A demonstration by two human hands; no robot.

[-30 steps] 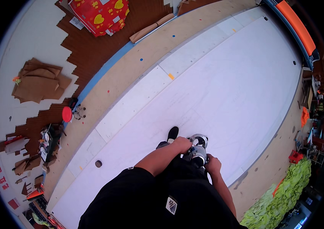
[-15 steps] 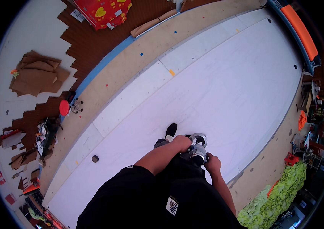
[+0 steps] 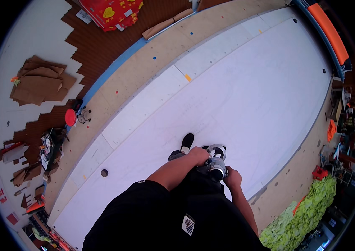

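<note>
Both my fists close on a silver, round-bodied power tool [image 3: 217, 167] in front of my legs. A ring-like metal part shows at its far end; its working part is hidden, so its exact kind cannot be told. My left hand [image 3: 199, 156] grips its left side, at the upper part. My right hand [image 3: 233, 179] holds its right side, lower and nearer me. Below lies a broad white sheet [image 3: 236, 104]. One black shoe [image 3: 187, 141] rests on it; the other is mostly covered by the tool.
A dark round weight [image 3: 104, 173] lies on the sheet at left. Beyond the tan border stand a red stool [image 3: 71, 117] and brown paper pieces [image 3: 43, 81]. Green cloth [image 3: 303, 211] is heaped at right. An orange-and-blue machine bar [image 3: 329, 33] spans the far right end.
Hands and tool stay almost in place, with only a very slight shift. The whole view has moved a few pixels.
</note>
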